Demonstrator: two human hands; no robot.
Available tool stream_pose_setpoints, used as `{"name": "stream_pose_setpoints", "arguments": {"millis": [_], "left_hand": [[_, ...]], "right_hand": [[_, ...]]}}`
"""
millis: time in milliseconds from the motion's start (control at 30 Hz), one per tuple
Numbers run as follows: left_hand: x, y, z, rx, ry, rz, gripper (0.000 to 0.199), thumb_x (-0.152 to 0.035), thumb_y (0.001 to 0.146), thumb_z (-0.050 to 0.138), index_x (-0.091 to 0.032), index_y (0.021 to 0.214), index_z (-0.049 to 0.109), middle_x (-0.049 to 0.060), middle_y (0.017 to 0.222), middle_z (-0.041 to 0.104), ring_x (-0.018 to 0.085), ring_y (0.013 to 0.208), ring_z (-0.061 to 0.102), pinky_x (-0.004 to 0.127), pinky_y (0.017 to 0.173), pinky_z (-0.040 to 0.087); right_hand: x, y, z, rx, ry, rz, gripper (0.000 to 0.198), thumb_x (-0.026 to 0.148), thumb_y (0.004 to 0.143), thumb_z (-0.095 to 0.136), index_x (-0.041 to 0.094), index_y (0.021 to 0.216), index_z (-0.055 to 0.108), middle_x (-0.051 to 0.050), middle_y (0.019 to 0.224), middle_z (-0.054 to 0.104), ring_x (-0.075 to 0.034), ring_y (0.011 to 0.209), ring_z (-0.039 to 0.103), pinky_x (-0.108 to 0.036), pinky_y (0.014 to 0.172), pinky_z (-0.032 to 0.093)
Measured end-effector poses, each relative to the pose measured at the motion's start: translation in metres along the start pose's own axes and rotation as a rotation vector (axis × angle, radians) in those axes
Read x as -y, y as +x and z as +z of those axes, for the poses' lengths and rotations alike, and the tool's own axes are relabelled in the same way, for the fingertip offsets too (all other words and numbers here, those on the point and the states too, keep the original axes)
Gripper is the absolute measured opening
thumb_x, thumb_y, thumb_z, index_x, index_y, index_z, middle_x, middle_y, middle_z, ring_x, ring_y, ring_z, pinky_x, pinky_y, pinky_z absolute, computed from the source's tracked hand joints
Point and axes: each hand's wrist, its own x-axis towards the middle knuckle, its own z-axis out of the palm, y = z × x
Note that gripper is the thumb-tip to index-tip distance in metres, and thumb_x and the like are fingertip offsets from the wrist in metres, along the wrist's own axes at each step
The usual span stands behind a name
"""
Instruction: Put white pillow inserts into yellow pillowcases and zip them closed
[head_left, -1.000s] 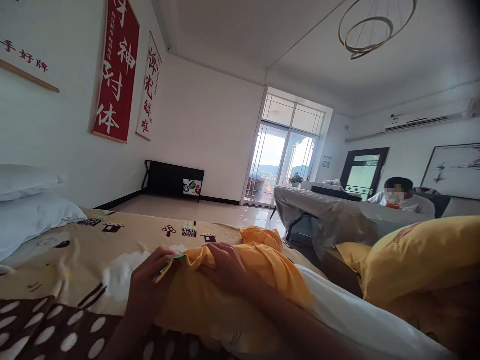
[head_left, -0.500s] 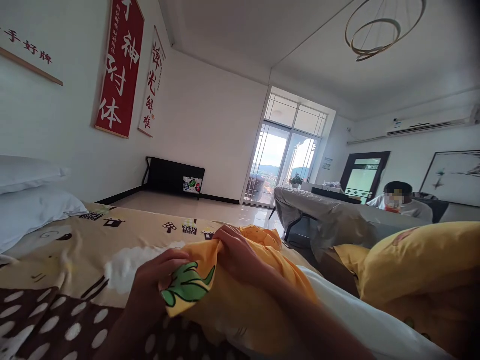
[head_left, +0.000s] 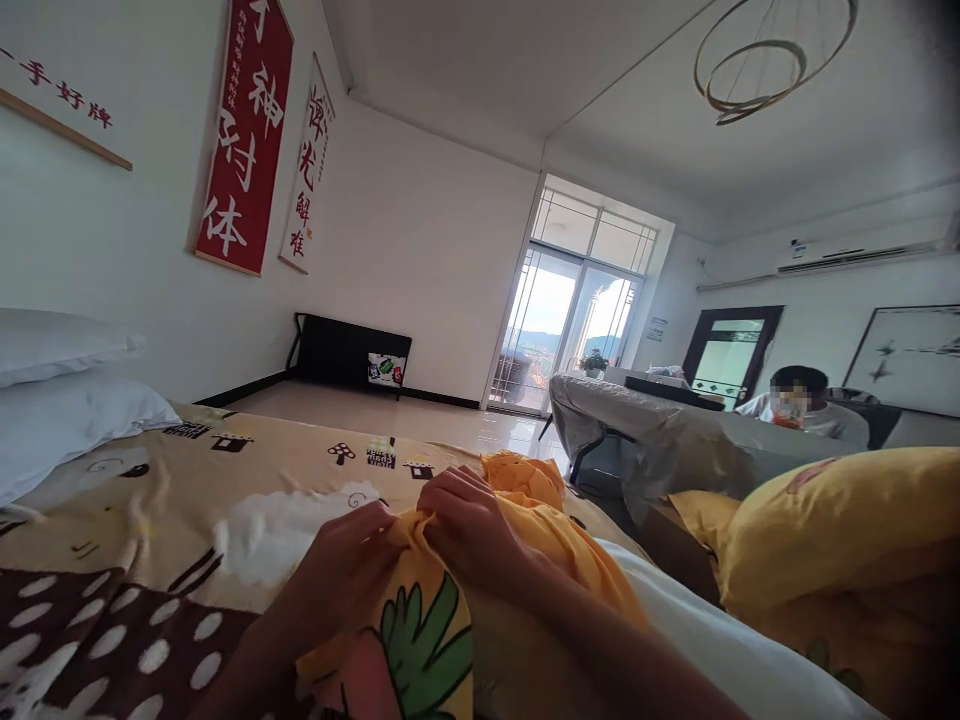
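Both of my hands grip the yellow-orange printed cloth (head_left: pixel 429 640), which has a green leaf pattern. My left hand (head_left: pixel 358 550) pinches its upper edge from the left. Close beside it, my right hand (head_left: pixel 466 515) has its fingers curled over the same edge. Below the hands the cloth hangs with its print facing me. More of it lies bunched beyond and to the right of my right hand. Underneath is a bed with a beige and brown patterned cover (head_left: pixel 277 480). I cannot tell what kind of bedding item the cloth is.
White pillows (head_left: pixel 82 430) are stacked at the left. A yellow pillow (head_left: pixel 847 530) sits at the right, near a white bedding edge (head_left: pixel 697 600). Behind it, a person (head_left: pixel 806 405) sits by a table under a plastic cover (head_left: pixel 652 440). A black folded frame (head_left: pixel 345 350) leans on the far wall.
My left hand has moved up and right, closer to my right hand. The cloth's printed part now hangs lower and shows more of the leaf pattern.
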Motion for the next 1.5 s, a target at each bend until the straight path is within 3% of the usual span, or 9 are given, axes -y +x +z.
{"name": "stream_pose_setpoints", "arguments": {"millis": [200, 533, 600, 733, 867, 967, 1167, 1267, 1500], "left_hand": [[0.02, 0.003, -0.002, -0.043, -0.194, -0.102, 0.041, -0.049, 0.085, 0.046, -0.016, 0.06, 0.048, -0.002, 0.057, 0.044, 0.011, 0.057, 0.04, 0.022, 0.055, 0.034], [0.044, 0.001, -0.012, 0.356, -0.578, -0.041, 0.045, -0.048, 0.076, 0.061, -0.016, 0.051, 0.04, 0.001, 0.064, 0.043, 0.012, 0.062, 0.043, 0.023, 0.058, 0.035], [0.045, 0.003, -0.01, 0.27, -0.595, -0.138, 0.046, -0.051, 0.074, 0.062, -0.016, 0.053, 0.042, 0.0, 0.064, 0.044, 0.012, 0.062, 0.044, 0.023, 0.057, 0.037], [0.046, 0.016, -0.003, -0.157, -0.578, -0.333, 0.049, -0.061, 0.071, 0.061, -0.016, 0.059, 0.047, -0.003, 0.057, 0.041, 0.009, 0.054, 0.039, 0.02, 0.049, 0.036], [0.041, 0.024, 0.004, -0.361, -0.55, -0.352, 0.053, -0.067, 0.064, 0.064, -0.016, 0.063, 0.051, -0.004, 0.056, 0.042, 0.009, 0.054, 0.038, 0.019, 0.047, 0.035], [0.031, 0.019, 0.005, -0.378, -0.552, -0.363, 0.047, -0.062, 0.072, 0.061, -0.016, 0.066, 0.051, -0.003, 0.058, 0.042, 0.009, 0.056, 0.039, 0.019, 0.048, 0.035], [0.012, 0.006, 0.006, -0.211, -0.434, -0.105, 0.04, -0.045, 0.086, 0.053, -0.016, 0.059, 0.045, -0.002, 0.064, 0.042, 0.01, 0.06, 0.039, 0.02, 0.054, 0.037], [0.01, 0.004, 0.011, -0.078, -0.338, -0.034, 0.037, -0.042, 0.091, 0.044, -0.017, 0.064, 0.046, 0.0, 0.067, 0.044, 0.012, 0.063, 0.042, 0.023, 0.059, 0.04], [0.011, 0.002, 0.011, 0.075, -0.21, -0.047, 0.026, -0.04, 0.091, 0.041, -0.02, 0.081, 0.054, 0.004, 0.085, 0.056, 0.017, 0.085, 0.051, 0.026, 0.076, 0.043]], "right_hand": [[-0.004, -0.007, 0.002, 0.113, -0.35, -0.156, 0.026, 0.025, 0.096, 0.041, 0.018, 0.073, 0.052, 0.003, 0.056, 0.053, -0.01, 0.052, 0.042, -0.026, 0.058, 0.03], [-0.013, 0.002, -0.015, 0.391, 0.056, 0.262, 0.032, 0.021, 0.091, 0.047, 0.018, 0.059, 0.045, 0.003, 0.059, 0.051, -0.009, 0.058, 0.044, -0.022, 0.06, 0.034], [-0.014, 0.002, -0.013, 0.255, -0.012, 0.233, 0.022, 0.016, 0.088, 0.049, 0.019, 0.066, 0.052, -0.001, 0.074, 0.058, -0.013, 0.07, 0.049, -0.026, 0.068, 0.038], [0.004, -0.011, -0.006, -0.072, -0.339, 0.219, 0.009, 0.015, 0.085, 0.049, 0.019, 0.083, 0.057, -0.008, 0.087, 0.057, -0.02, 0.08, 0.049, -0.034, 0.072, 0.039], [0.043, -0.035, 0.012, 0.255, -0.287, 0.097, 0.012, 0.011, 0.082, 0.049, 0.02, 0.075, 0.054, -0.004, 0.07, 0.056, -0.017, 0.064, 0.048, -0.03, 0.059, 0.038], [0.056, -0.047, 0.027, 0.405, -0.121, 0.064, 0.016, 0.01, 0.08, 0.052, 0.018, 0.093, 0.058, -0.006, 0.082, 0.062, -0.018, 0.07, 0.056, -0.028, 0.058, 0.043], [0.024, -0.035, 0.024, 0.018, -0.015, 0.398, 0.034, 0.011, 0.085, 0.047, 0.019, 0.117, 0.054, -0.011, 0.111, 0.061, -0.022, 0.101, 0.058, -0.034, 0.085, 0.05], [0.017, -0.028, 0.023, 0.039, 0.154, 0.409, 0.035, 0.015, 0.088, 0.048, 0.022, 0.122, 0.054, -0.01, 0.122, 0.057, -0.022, 0.116, 0.052, -0.037, 0.098, 0.045], [0.015, -0.025, 0.034, 0.024, 0.486, 0.546, 0.025, 0.028, 0.091, 0.046, 0.018, 0.074, 0.062, -0.002, 0.078, 0.062, -0.014, 0.073, 0.055, -0.027, 0.069, 0.049]]}}
